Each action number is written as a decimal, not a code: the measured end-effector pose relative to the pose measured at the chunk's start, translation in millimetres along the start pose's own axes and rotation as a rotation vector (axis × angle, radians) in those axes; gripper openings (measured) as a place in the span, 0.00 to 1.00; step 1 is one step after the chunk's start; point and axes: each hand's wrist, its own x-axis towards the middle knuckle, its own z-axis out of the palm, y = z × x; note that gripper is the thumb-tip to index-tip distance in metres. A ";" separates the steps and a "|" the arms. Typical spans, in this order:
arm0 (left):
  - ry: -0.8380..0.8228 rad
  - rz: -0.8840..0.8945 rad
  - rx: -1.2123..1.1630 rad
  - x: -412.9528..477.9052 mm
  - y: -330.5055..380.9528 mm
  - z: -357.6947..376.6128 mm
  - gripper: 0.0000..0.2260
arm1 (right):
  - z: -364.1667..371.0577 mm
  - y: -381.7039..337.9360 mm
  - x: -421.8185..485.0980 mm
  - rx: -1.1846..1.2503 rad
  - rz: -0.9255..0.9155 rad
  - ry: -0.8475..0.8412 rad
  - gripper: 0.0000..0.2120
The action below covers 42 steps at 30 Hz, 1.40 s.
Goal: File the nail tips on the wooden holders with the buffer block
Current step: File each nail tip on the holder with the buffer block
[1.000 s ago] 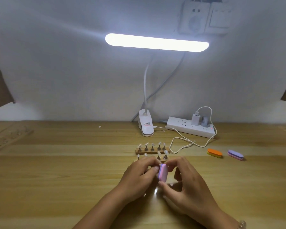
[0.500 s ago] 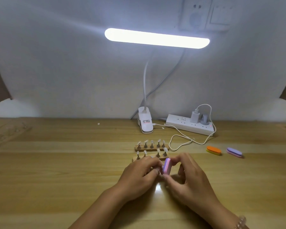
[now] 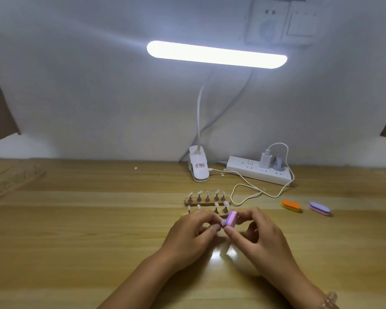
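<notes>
Head view: the right hand [image 3: 261, 237] pinches a small pink-and-purple layered buffer block [image 3: 231, 218] between thumb and fingertips, just above the wooden surface [image 3: 76, 241]. The left hand [image 3: 192, 233] has its fingers curled, the tips closed on a small pale nail tip [image 3: 222, 223] that touches the block's left face. How that tip is mounted is hidden by the fingers.

Just beyond the hands lie two wooden holder strips, one behind the other. The far strip [image 3: 206, 202] carries five tips on metal pegs. The near strip [image 3: 210, 211] is partly covered by the left hand and shows four.

The only writing is a white label with red print on the white clip base [image 3: 198, 168] of the lit bar lamp [image 3: 216, 54] — too small to read. To its right a white power strip [image 3: 259, 173] holds a white charger [image 3: 264, 161], whose cable loops over the surface. Well right of the hands lie an orange-and-yellow oval buffer [image 3: 291, 205] and a purple-and-pink one [image 3: 319, 208]. A blurred wooden tray [image 3: 11, 181] sits at far left.

Against half a second ago, the block now leans with its top to the right, showing its coloured layers, where it stood nearly edge-on — both hands keep their grips.
</notes>
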 end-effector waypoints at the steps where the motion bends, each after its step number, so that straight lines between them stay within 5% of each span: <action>1: -0.001 -0.001 0.021 -0.4 -0.9 0.4 0.06 | 0.1 -0.5 -1.2 0.000 -0.018 -0.019 0.10; 4: -0.020 -0.014 0.069 0.1 -2.2 0.3 0.07 | 4.4 -5.2 -5.4 0.030 -0.070 -0.095 0.10; 8: -0.008 -0.025 -0.044 -0.4 -0.3 0.3 0.04 | 0.6 1.9 2.9 0.036 0.052 0.003 0.08; 21: -0.001 -0.036 -0.075 1.1 -3.0 -1.9 0.05 | 5.5 -6.7 -5.1 -0.077 -0.095 -0.069 0.14; 25: 0.008 0.005 -0.121 0.3 -1.4 -1.7 0.06 | -0.5 2.5 3.0 -0.004 0.062 0.059 0.09; 30: -0.006 -0.011 -0.100 0.6 3.0 -2.0 0.11 | 7.2 -8.2 -9.3 -0.084 -0.133 -0.057 0.14; 42: -0.035 -0.014 -0.041 -1.0 2.4 -3.4 0.07 | 1.2 -0.8 -0.9 -0.048 -0.016 0.003 0.14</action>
